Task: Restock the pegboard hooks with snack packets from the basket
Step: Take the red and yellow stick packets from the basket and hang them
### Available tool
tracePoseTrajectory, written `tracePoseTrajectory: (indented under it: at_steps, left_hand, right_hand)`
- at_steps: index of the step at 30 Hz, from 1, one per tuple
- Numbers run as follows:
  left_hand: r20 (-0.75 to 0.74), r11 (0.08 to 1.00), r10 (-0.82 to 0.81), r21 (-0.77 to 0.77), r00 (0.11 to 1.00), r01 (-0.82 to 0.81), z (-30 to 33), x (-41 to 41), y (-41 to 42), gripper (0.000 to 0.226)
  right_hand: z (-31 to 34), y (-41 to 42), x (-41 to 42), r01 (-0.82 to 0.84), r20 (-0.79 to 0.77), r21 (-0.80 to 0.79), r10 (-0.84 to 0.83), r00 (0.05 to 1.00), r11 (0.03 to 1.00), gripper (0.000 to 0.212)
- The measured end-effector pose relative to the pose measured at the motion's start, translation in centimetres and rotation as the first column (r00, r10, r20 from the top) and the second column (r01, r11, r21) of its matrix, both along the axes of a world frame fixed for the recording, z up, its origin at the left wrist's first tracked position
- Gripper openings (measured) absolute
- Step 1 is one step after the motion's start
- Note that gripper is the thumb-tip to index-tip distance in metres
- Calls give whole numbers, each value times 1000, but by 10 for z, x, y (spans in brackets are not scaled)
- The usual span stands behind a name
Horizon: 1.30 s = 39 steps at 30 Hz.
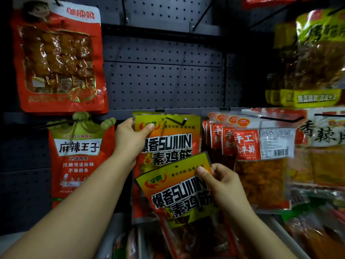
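The left hand (130,139) grips the top left corner of the hung packet (168,139), thumb across its front and fingers behind, steadying it on the hook (175,120). The hook's tip shows through the top edge of that packet, slightly right of its middle. The right hand (220,182) pinches the loose packet (179,195) at its top right corner, thumb on the front and the other fingers curled behind. This packet is tilted, its left side lower, and it overlaps the lower part of the hung one. Its punched hole (176,166) sits near the top edge, well below the hook tip.

The main risk, as I judge it, is missing the hook. The hole is small and the packet is tilted, so the tip could slide off the film or catch the top seal instead. A one-corner pinch lets the packet swing, which would make lining up harder. Pushing too hard against the tip could tear the hole open. If the left hand pulls the hung packet forward too far, that one could slip off the hook. The neighbouring red packs (224,139) hang just beside, and the right hand could knock them. More packets lie dimly below at the bottom edge of the view; whether that is the basket I cannot tell.
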<state>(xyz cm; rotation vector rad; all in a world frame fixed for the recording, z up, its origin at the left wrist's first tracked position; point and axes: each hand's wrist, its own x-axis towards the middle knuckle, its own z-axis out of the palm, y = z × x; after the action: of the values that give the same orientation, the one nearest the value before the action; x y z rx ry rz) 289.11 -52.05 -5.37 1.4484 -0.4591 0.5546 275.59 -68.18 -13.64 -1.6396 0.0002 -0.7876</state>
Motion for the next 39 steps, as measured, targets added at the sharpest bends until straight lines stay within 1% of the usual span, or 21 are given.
tracePoseTrajectory:
  at_steps: [5,8,11,14,15,16,17,20,21,23,25,27,28,30,33,36,39]
  left_hand:
    - [22,998,58,1,998,-58,-6,15,-5,16]
    - [17,997,82,-9,996,-82,-9,20,-7,17]
    - [-39,998,59,-4,997,-59,-9,20,-7,16]
    - [-70,1000,-6,-9,998,5,-13,8,-1,15]
    - [-67,1000,-14,-6,998,13,-17,1,3,25]
    - [-50,1000,-17,-6,999,16,-21,-7,7,35]
    - [-13,1000,-9,-6,1000,9,-26,-16,12,41]
    - [172,1000,10,5,985,-11,-36,-50,26,44]
    - [218,1000,-8,9,976,6,-37,-61,30,41]
    - [224,991,-137,43,965,130,-35,-78,34,36]
    - [172,957,-288,79,942,278,-34,-90,34,35]
    - [141,937,-348,78,927,340,-35,-99,32,27]
    - [142,935,-354,72,924,347,-35,-103,31,22]
    - [179,935,-353,55,918,349,-31,-109,31,17]
    - [238,937,-345,38,908,346,-20,-116,33,18]
    - [274,949,-310,27,911,315,-9,-121,32,17]
    - [278,963,-263,12,924,270,-1,-120,30,17]
  right_hand:
    - [-3,-3,-8,63,-5,19,-63,998,998,31]
    - [-4,-4,-13,57,-5,24,-57,998,998,32]
    - [-4,-2,-17,27,1,55,-27,1000,998,34]
    - [-1,1,-22,8,20,86,-10,1000,996,34]
    - [2,3,-24,14,32,84,-17,999,996,33]
    - [4,4,-27,25,45,79,-28,999,997,32]
    - [7,5,-29,32,61,79,-37,997,996,32]
    - [11,8,-33,21,133,115,-37,990,993,47]
    - [12,10,-34,19,158,128,-39,987,992,52]
    - [15,14,-38,20,198,142,-48,979,990,56]
    - [16,17,-41,1,221,168,-39,975,986,53]
    - [17,19,-43,-48,239,187,2,971,981,37]
    - [18,20,-44,-71,249,187,23,968,980,29]
    - [22,23,-47,-96,274,178,44,961,979,23]
    - [32,27,-51,-109,310,169,53,949,980,25]
    - [44,29,-52,-89,333,150,34,942,985,21]
    - [53,30,-51,-68,339,163,9,941,984,27]
